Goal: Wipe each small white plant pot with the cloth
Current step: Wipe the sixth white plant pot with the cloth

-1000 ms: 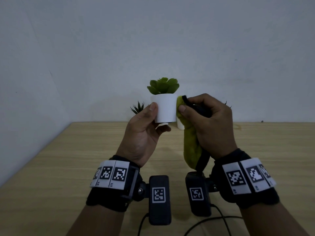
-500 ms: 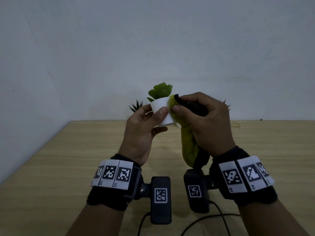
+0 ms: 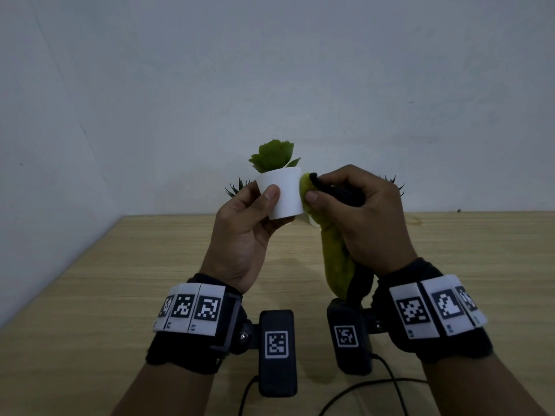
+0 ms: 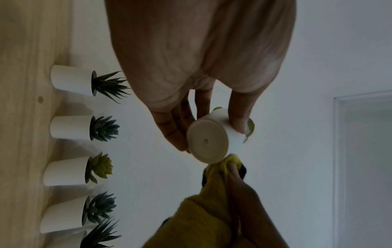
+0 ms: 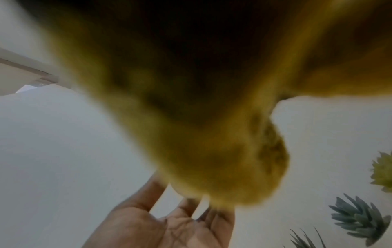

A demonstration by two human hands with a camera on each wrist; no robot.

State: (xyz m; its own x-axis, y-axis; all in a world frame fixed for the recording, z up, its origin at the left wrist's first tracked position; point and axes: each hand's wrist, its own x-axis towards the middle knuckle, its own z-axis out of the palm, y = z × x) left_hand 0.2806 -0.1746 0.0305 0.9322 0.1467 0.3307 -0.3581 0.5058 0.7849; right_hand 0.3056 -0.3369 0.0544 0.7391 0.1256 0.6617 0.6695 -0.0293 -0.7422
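Note:
My left hand holds a small white pot with a light green succulent up in the air, thumb on its front and fingers behind. From the left wrist view the pot's round base faces the camera. My right hand grips a bunched yellow-green cloth with a black edge and presses its tip against the pot's right side. The cloth fills most of the right wrist view, and the right fingers are hidden behind it there.
Several more white pots with succulents stand in a row along the wall at the back of the wooden table. Two of them peek out behind my hands. Black cables lie near the front edge.
The pot tilted away and dipped half a second ago, and now stands higher and nearly upright again. The cloth has stayed against its right side while the left fingers turned the pot.

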